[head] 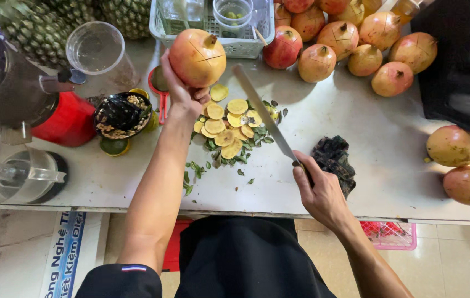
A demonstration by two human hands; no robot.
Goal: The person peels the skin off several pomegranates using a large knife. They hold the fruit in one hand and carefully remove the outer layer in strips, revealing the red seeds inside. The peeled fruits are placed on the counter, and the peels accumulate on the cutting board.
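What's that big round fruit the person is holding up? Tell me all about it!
It is a pomegranate, round and yellow-orange with a rosy blush. A small dry crown sticks out at its upper right end. Thin straight cuts are scored across its skin. The left hand holds it from below and behind, lifted above the white table, over a pile of cut-off yellow peel pieces and green bits. The knife in the right hand points toward it, its tip close beside the fruit.

bare forearms, black short sleeve with small striped tag on left arm, black apron or trousers
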